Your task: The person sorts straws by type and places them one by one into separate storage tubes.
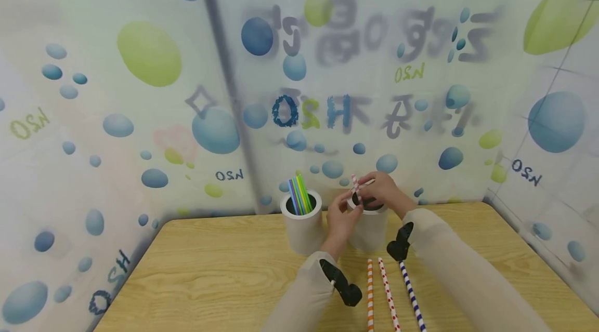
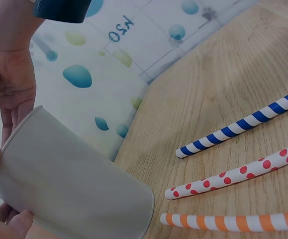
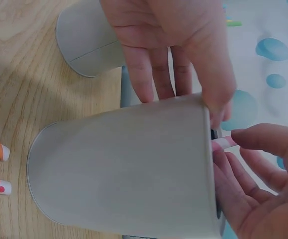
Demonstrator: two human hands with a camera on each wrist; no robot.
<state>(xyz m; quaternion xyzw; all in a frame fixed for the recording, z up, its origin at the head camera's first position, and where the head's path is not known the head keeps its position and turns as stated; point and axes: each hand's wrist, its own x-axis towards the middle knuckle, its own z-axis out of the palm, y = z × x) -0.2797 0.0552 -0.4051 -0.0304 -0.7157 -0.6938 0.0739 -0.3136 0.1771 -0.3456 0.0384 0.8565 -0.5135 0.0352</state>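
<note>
My left hand (image 1: pixel 340 220) grips the rim of the right-hand white cup (image 1: pixel 370 230), its fingers along the outer wall and its thumb at the mouth. At that same mouth, my right hand (image 1: pixel 383 189) pinches a pink-and-white striped paper straw (image 3: pixel 226 143). Some right fingers reach inside the cup, and the straw's lower end is hidden there. A thin pale stick also shows beside the right fingers in the head view; I cannot tell what it is. To the left stands a second white cup (image 1: pixel 301 233) with several coloured straws (image 1: pixel 300 196) upright in it.
On the wooden table (image 1: pixel 224 269), near the front, lie an orange-striped straw (image 1: pixel 370 290), a red-dotted straw (image 1: pixel 388 293) and a blue-striped straw (image 1: pixel 412 294). Behind the cups rises a patterned curtain (image 1: pixel 276 176), with more of it at both sides.
</note>
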